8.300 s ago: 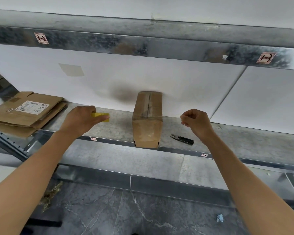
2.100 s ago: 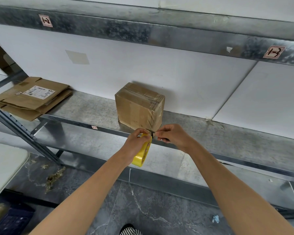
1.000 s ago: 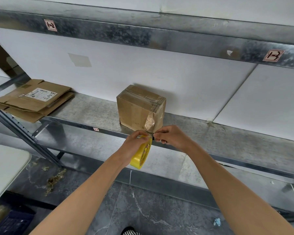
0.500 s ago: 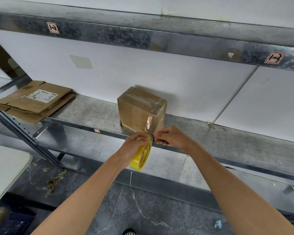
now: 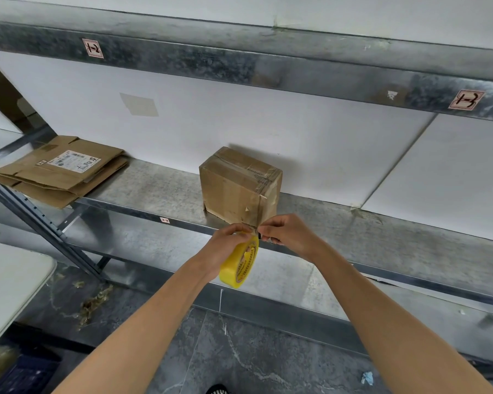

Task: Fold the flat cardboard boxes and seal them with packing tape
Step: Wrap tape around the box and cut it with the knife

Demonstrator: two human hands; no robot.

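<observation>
Mottled galvanized metal, dull-sheened and scuffed, makes up the shelf point(image 5: 160, 191) and the beam point(image 5: 211, 61) above it. The box point(image 5: 231, 191) is matt brown cardboard, creased, banded with clear glossy tape point(image 5: 264, 177). The roll point(image 5: 239, 265) in my left hand point(image 5: 225, 245) is shiny yellow film with printed lettering. The tool point(image 5: 272, 239) under my right hand point(image 5: 291, 234) shows only dark; its finish I cannot tell. The flat boxes point(image 5: 60, 177) are matt cardboard, one bearing a white paper label point(image 5: 71, 162). The wall point(image 5: 211, 120) is smooth matt white, and the floor point(image 5: 239, 351) is dark, veined and faintly polished.
</observation>
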